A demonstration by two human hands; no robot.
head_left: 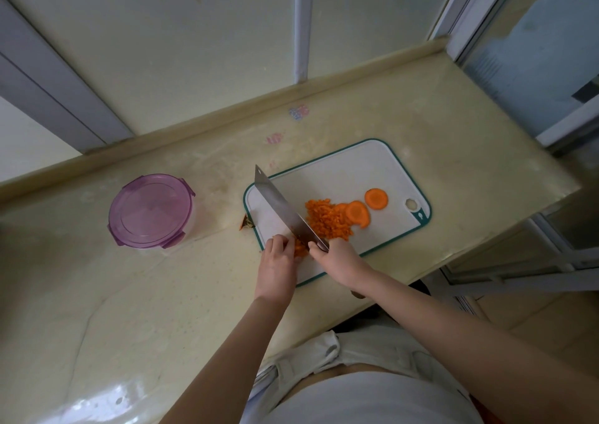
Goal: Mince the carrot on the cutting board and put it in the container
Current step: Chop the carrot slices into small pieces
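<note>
While right hand (337,260) grips cleaver (285,209) and left hand (278,263) pinches carrot (301,249), lidded container (150,211) stands apart — leftward.

Left grip (278,261) curled on carrot (301,250), right grip (337,260) clenched round knife (281,209), forearms converging

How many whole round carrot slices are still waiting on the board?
2 for sure. One slice lies alone near the cutting board hole; the other slice leans on the minced carrot. More may hide under it.
</note>
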